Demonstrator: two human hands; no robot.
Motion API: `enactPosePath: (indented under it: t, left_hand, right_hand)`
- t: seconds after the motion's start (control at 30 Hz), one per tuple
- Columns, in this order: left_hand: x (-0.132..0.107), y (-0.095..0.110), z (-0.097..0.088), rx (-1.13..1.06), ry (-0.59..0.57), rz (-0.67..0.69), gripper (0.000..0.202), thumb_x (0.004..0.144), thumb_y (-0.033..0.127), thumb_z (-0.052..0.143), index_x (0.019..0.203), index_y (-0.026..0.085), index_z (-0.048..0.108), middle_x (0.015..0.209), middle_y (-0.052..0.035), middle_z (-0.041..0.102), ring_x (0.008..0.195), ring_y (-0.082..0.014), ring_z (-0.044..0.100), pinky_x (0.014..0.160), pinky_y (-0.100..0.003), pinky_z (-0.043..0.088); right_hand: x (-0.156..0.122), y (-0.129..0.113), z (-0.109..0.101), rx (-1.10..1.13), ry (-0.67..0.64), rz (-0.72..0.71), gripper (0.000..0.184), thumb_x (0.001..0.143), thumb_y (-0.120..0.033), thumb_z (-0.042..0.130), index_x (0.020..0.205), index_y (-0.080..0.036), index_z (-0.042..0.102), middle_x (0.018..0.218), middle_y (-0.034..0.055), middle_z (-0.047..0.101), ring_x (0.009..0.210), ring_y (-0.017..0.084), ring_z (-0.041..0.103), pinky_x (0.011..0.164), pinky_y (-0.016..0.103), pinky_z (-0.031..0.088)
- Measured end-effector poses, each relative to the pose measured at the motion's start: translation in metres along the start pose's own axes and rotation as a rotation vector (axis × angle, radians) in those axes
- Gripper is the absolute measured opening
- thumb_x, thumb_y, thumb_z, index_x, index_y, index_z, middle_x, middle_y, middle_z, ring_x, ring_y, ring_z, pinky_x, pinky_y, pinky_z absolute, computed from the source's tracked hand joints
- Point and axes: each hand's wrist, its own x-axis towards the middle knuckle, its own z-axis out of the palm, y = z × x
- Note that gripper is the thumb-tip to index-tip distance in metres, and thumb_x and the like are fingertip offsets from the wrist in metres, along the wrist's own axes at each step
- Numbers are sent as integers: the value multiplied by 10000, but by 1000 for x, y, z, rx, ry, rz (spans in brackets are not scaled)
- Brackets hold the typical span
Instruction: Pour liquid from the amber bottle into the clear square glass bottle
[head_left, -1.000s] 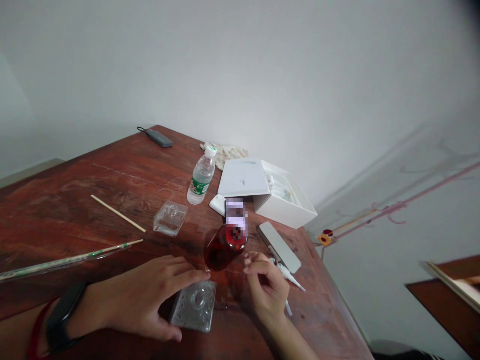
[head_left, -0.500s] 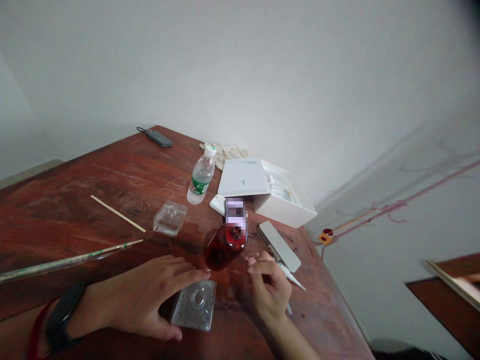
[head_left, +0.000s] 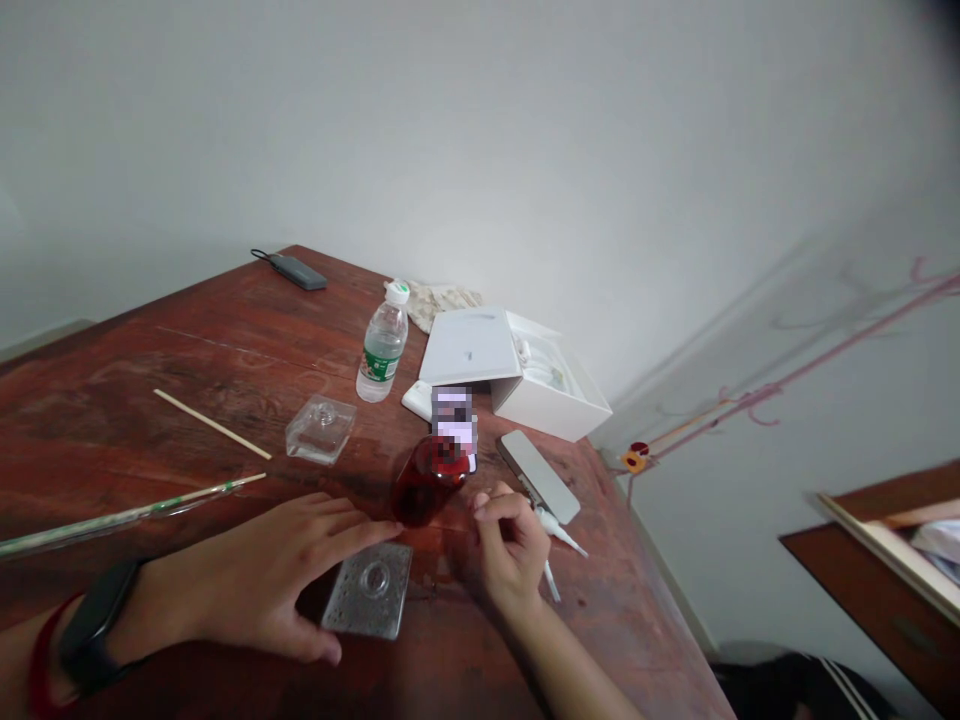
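Note:
My left hand [head_left: 277, 575] lies low over the table with fingers stretched and thumb apart. Its fingers and thumb reach around a clear square block [head_left: 369, 590] with a round raised ring, speckled with droplets. The index fingertip comes near the base of a dark red-brown bottle [head_left: 425, 490]. To the right of that bottle, my right hand [head_left: 511, 545] is closed, fingers curled and thumb pressed in; anything inside is hidden. A white nozzle-tipped piece [head_left: 559, 528] and a thin white stick [head_left: 552, 580] show beside this hand.
A second clear block [head_left: 321, 430], a wooden chopstick [head_left: 212, 424], wrapped chopsticks [head_left: 135, 515] and a water bottle [head_left: 382, 345] stand or lie to the left. Behind are an open white box [head_left: 551, 400] and a phone [head_left: 454, 415]. A long grey case [head_left: 540, 475] lies right.
The whole scene has shifted slightly left and up in view. Both hands keep nearly the same pose and place relative to the block and the bottle.

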Motion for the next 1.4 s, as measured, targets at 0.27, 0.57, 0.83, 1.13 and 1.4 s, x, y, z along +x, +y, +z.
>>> enactPosePath:
  t: [0.27, 0.57, 0.83, 1.13, 1.4]
  left_hand:
    - [6, -4, 1, 34, 2, -39, 742, 585, 448, 989, 1222, 213, 691, 1212, -85, 764, 1114, -346, 737, 1028, -402, 557]
    - [9, -4, -10, -133, 207, -98, 706, 695, 645, 872, 1223, 221, 673, 1182, -71, 796, 1034, -313, 770, 923, -357, 592]
    - [12, 16, -24, -150, 284, -64, 808, 659, 631, 971, 1290, 240, 650, 1217, -65, 798, 1080, -321, 777, 996, -390, 589]
    - [33, 52, -15, -198, 220, 69, 898, 700, 851, 856, 1324, 238, 648, 1246, -90, 789, 1091, -319, 775, 1011, -407, 595]
    - [51, 64, -14, -19, 224, 159, 1120, 790, 1056, 438, 1497, 200, 590, 1346, -179, 750, 1158, -389, 739, 1015, -487, 573]
  right_hand:
    - [2, 5, -4, -25, -22, 42, 252, 1061, -283, 643, 813, -237, 643, 693, -16, 649, 614, 163, 598, 627, 302, 471]
    - [24, -17, -27, -33, -177, 131, 122, 1020, -312, 718, 1076, -246, 804, 961, 60, 804, 856, 222, 739, 809, 346, 578]
    - [-17, -36, -39, 137, -429, 264, 703, 909, -532, 874, 1529, -321, 620, 1478, 131, 666, 1361, 329, 667, 1145, 482, 546]
    - [-47, -41, -28, 553, -508, 456, 1072, 765, -488, 1007, 1650, -374, 414, 1609, 157, 590, 1477, 377, 596, 1245, 600, 429]
    - [-33, -46, -42, 630, -347, 409, 778, 803, -410, 974, 1470, -296, 589, 1386, 145, 735, 1291, 320, 728, 1114, 475, 554]
